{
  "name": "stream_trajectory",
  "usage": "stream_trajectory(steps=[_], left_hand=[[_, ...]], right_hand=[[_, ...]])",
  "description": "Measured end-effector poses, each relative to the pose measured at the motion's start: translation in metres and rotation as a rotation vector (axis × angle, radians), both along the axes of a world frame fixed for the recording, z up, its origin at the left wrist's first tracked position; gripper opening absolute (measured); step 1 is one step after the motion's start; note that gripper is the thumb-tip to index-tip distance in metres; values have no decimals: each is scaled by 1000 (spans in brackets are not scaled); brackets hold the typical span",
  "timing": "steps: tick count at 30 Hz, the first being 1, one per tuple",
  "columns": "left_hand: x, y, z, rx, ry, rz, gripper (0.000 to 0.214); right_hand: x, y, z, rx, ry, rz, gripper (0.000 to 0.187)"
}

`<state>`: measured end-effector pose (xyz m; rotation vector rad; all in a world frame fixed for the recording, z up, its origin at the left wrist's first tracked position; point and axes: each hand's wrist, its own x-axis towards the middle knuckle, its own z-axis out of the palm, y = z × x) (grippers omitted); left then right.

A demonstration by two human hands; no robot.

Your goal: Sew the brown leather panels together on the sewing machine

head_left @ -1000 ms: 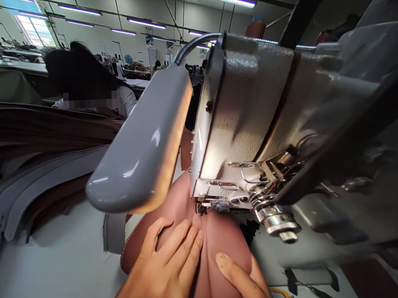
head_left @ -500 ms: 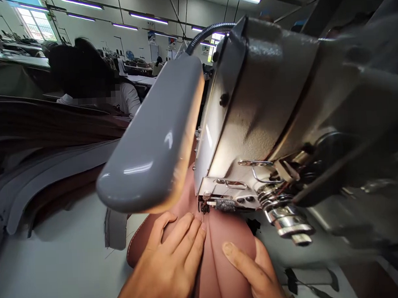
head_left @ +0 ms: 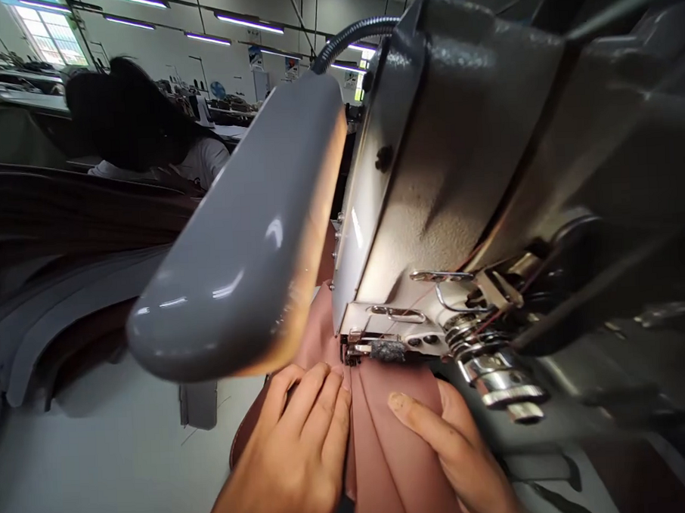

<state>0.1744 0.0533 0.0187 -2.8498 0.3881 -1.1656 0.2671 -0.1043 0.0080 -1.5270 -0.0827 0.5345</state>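
Note:
A dusty-pink panel of leather-like material [head_left: 385, 444] runs under the presser foot [head_left: 351, 353] of a sewing machine [head_left: 423, 162]. Left of the seam line, my left hand [head_left: 299, 440] lies flat on the material, fingers stretched forward with their tips close to the foot. My right hand [head_left: 449, 437] grips the panel's right edge, thumb on top and the other fingers mostly hidden beneath. Folds in the material run from the foot toward me between both hands. The needle itself is hard to make out.
A grey lamp [head_left: 245, 238] on a flexible neck hangs over the left side, close to my left hand. Stacked grey and brown pieces [head_left: 66, 299] lie at the left, with a small grey piece [head_left: 199, 405] nearer. Another person [head_left: 137, 122] sits beyond the stack.
The pink panel has shifted under the foot, and its folds fan out more to the right near me. Both hands keep nearly the same places. My view has moved slightly.

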Motion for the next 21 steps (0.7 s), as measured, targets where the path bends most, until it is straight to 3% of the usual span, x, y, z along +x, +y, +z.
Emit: stream_trajectory(steps=[8,16,21], left_hand=[[5,0,0,-14,-18,20,30],[9,6,4,20,4,-18,30],[-4,12,-6,-33,-43,-95,38]], right_hand=[[14,-1,0,4,-30,76,54],[30,-1,-4,-62,-181,127,21],[37,5,3,-12,-257,138,20]])
